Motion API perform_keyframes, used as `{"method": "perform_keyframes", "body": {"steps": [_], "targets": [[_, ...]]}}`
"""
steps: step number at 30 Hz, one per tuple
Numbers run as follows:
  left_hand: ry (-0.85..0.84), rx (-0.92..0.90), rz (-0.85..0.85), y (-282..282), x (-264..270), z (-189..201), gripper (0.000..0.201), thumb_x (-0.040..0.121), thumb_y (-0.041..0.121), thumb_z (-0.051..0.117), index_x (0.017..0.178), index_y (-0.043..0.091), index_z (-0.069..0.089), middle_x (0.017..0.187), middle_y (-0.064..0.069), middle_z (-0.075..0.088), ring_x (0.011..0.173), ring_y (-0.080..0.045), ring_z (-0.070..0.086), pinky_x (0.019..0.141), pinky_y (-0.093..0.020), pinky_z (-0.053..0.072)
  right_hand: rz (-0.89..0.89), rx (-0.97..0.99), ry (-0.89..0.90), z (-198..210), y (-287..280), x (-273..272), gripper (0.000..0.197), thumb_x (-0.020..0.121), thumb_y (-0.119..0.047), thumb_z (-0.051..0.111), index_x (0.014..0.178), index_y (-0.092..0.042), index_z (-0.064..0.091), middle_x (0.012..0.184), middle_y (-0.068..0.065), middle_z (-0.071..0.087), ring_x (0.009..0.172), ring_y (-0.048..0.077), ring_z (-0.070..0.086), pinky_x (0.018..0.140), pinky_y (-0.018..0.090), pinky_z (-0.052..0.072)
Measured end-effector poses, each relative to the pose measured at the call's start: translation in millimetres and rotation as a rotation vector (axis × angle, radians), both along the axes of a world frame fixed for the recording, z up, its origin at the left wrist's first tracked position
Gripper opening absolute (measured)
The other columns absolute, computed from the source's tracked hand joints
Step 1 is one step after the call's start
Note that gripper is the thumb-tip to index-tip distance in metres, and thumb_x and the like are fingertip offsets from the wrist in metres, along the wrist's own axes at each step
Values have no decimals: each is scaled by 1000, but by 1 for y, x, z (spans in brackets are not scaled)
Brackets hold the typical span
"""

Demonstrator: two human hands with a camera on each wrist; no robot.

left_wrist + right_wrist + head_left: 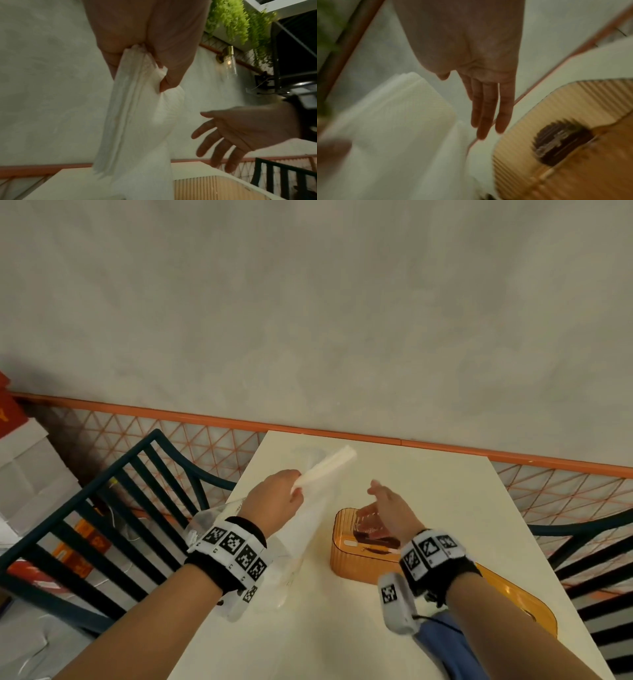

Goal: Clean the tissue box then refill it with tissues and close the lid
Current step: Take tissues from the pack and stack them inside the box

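My left hand (277,496) grips one end of a white stack of tissues (325,469), raised above the white table (428,484); the left wrist view shows the tissue stack (137,121) hanging from the fingers. A clear plastic wrapper (308,522) trails below the stack. My right hand (390,501) hovers open above the orange ribbed tissue box (346,553), fingers straight, holding nothing, a short way right of the tissues. In the right wrist view the fingers (488,108) point between the tissue stack (399,108) and the box (539,111). The orange lid (524,601) lies right of the box.
A blue cloth (445,642) lies on the table near my right forearm. Dark-framed chairs stand at the left (102,508) and the right (596,559) of the table. An orange rail with mesh (205,422) runs along the grey wall behind.
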State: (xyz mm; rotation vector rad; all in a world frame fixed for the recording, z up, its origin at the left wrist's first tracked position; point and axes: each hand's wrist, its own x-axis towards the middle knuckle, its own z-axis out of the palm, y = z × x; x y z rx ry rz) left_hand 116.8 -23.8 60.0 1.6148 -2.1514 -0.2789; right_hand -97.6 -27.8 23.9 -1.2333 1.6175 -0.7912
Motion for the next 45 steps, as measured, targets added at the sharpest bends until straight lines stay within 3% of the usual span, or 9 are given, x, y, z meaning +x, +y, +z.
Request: {"method": "perform_keyframes", "body": {"steps": [3, 9, 14, 16, 20, 29, 35, 42, 45], "targets": [[76, -9, -96, 3, -16, 0, 23, 93, 15, 45, 109, 5, 58, 105, -10, 64, 96, -28, 61, 80, -34, 47, -133, 170, -492, 26, -3, -5, 62, 91, -64, 25, 127, -14, 35, 100, 26, 68, 68, 36, 70, 61, 42, 59], [-8, -49, -279, 7, -36, -16, 32, 94, 17, 45, 124, 16, 56, 114, -2, 61, 97, -24, 62, 80, -36, 51, -61, 313, -646, 46, -8, -30, 76, 86, -68, 37, 118, 0, 47, 107, 28, 64, 85, 41, 69, 73, 48, 58], [-158, -325, -403, 9, -40, -27, 32, 82, 21, 47, 106, 21, 68, 92, 6, 68, 65, -12, 67, 43, -18, 47, -57, 258, -555, 57, -3, -38, 49, 86, -15, 63, 128, 0, 43, 127, 22, 49, 104, 40, 57, 56, 43, 60], [-123, -298, -402, 8, -43, -31, 33, 83, 23, 51, 112, 20, 66, 101, 4, 68, 80, -14, 68, 55, -22, 52, -53, 201, -530, 55, -3, -40, 47, 85, 2, 59, 129, 2, 43, 133, 23, 46, 110, 42, 54, 54, 39, 58], [277, -160, -300, 10, -36, -34, 58, 82, 52, 39, 132, 24, 50, 137, 9, 45, 130, -6, 38, 107, -22, 31, -59, 116, -522, 61, 0, -44, 46, 86, 6, 54, 130, -1, 43, 130, 21, 50, 103, 39, 57, 56, 38, 59], [1421, 454, 158, -22, -26, -13, 56, 97, 55, 19, 126, 19, 50, 127, -1, 56, 131, -19, 43, 117, -42, 24, 75, -52, -590, 101, 13, -58, 44, 87, 1, 52, 129, -11, 48, 124, 12, 59, 106, 32, 60, 66, 38, 60], [1635, 755, -2, -10, -42, 16, 70, 91, 66, 17, 120, 17, 58, 116, -9, 65, 100, -24, 63, 75, -34, 53, 94, -92, -615, 102, 14, -66, 38, 87, -1, 51, 122, -16, 52, 119, 8, 62, 105, 31, 61, 75, 42, 59], [1565, 892, -71, 10, -62, 26, 39, 93, 42, 47, 123, 19, 58, 118, -8, 67, 102, -24, 64, 83, -36, 54, 66, -77, -528, 81, 7, -70, 45, 88, -5, 52, 132, -13, 46, 128, 12, 58, 114, 35, 56, 78, 43, 56], [1520, 823, 11, 9, -70, 24, 39, 91, 21, 56, 127, 8, 54, 118, -13, 66, 103, -27, 63, 74, -37, 58, 6, -94, -350, 68, 2, -71, 43, 92, -24, 53, 133, -13, 47, 134, 7, 54, 122, 31, 51, 100, 45, 43]]}}
